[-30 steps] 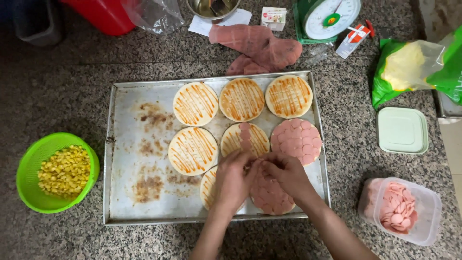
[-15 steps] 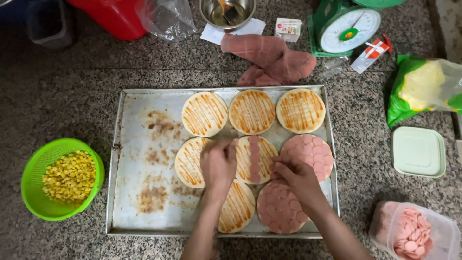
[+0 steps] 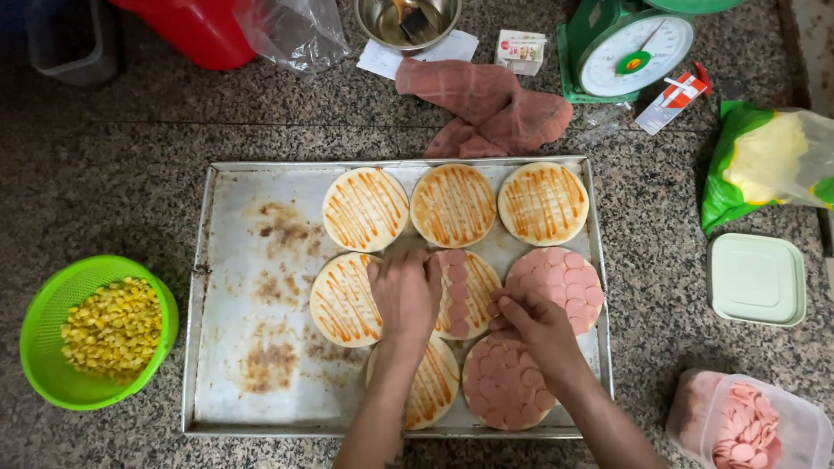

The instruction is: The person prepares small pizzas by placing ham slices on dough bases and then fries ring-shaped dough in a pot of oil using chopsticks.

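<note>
A metal baking tray (image 3: 261, 382) holds several small round pizza bases striped with orange sauce. Two bases on the right (image 3: 556, 282) (image 3: 504, 382) are covered with pink sausage slices. The middle base (image 3: 465, 291) is partly covered with a column of slices. My left hand (image 3: 404, 291) lies flat, palm down, on the left part of that base. My right hand (image 3: 530, 321) pinches sausage slices at the base's right edge. A plain sauced base (image 3: 343, 300) sits just left of my left hand.
A green basket of corn kernels (image 3: 95, 330) stands left of the tray. A plastic tub of sausage slices (image 3: 747, 426) is at the lower right, its lid (image 3: 756, 278) above it. A bag of grated cheese (image 3: 769, 161), a green scale (image 3: 630, 48), a pink cloth (image 3: 486, 104) and a metal bowl (image 3: 408, 22) lie behind.
Both hands moved up from the lower bases to the middle base. More sausage slices now lie on the middle base, and my left hand has settled flat on it.
</note>
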